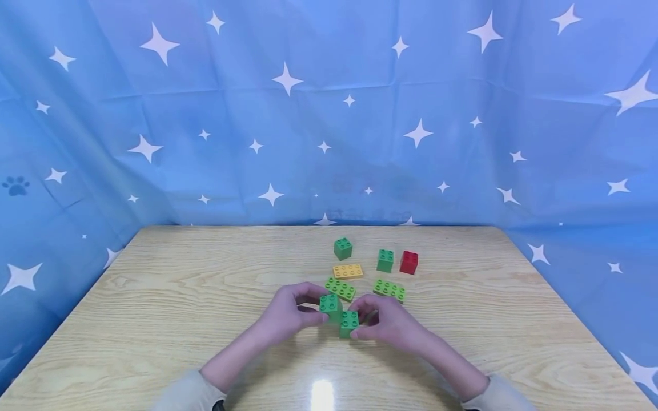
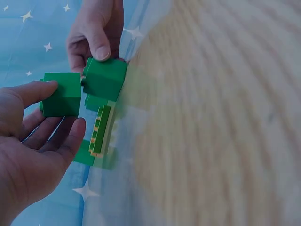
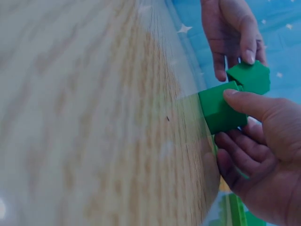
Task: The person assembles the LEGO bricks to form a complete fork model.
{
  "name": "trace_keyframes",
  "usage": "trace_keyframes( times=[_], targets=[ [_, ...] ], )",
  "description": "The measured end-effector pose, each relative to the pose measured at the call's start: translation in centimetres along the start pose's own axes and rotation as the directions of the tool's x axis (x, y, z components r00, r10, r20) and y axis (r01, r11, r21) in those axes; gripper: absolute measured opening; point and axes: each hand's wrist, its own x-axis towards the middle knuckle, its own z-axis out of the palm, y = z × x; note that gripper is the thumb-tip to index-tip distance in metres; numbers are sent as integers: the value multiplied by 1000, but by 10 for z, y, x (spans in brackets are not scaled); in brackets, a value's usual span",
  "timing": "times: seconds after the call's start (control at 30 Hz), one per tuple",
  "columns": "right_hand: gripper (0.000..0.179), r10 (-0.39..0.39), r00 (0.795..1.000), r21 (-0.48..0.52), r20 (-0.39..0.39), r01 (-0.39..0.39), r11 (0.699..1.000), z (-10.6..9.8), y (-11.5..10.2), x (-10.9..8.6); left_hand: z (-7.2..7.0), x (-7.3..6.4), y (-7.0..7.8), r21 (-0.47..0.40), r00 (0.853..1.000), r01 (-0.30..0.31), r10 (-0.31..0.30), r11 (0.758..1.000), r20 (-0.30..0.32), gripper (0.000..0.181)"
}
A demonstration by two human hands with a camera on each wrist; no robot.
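Note:
Between thumb and fingers, my left hand [image 1: 285,315] holds a green building block [image 1: 331,307] with studs on top. In the left wrist view that block [image 2: 62,96] is held above the tabletop, thumb on one side and the fingers spread beneath. My right hand [image 1: 390,322] pinches a second green studded block [image 1: 349,324] close to the table surface, slightly nearer to me and to the right. The right wrist view shows the thumb lying along this block [image 3: 220,109]. Its corner overlaps the left block there.
Just beyond the hands lie two flat lime-green bricks [image 1: 340,289] and a flat yellow brick [image 1: 348,270]. Farther back stand a green block [image 1: 342,249], another green block [image 1: 385,260] and a red block [image 1: 409,262]. A blue star-patterned curtain [image 1: 329,114] hangs behind the wooden table [image 1: 180,285].

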Motion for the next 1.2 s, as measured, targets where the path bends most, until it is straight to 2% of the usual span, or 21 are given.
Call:
trace_keyframes(
  times=[0.27, 0.5, 1.2],
  targets=[
    [36, 8, 1000, 5, -13, -8, 1000, 2, 0, 0, 9, -1, -1, -63, 1000, -11, 12, 998, 22, 37],
    [38, -14, 1000, -4, -24, 14, 1000, 3, 1, 0, 13, 0, 0, -98, 999, 14, -10, 995, 41, 38],
    [37, -2, 1000, -9, -10, 2, 1000, 2, -1, 1, 26, 6, 1, -129, 1000, 9, -5, 992, 28, 39]
  ],
)
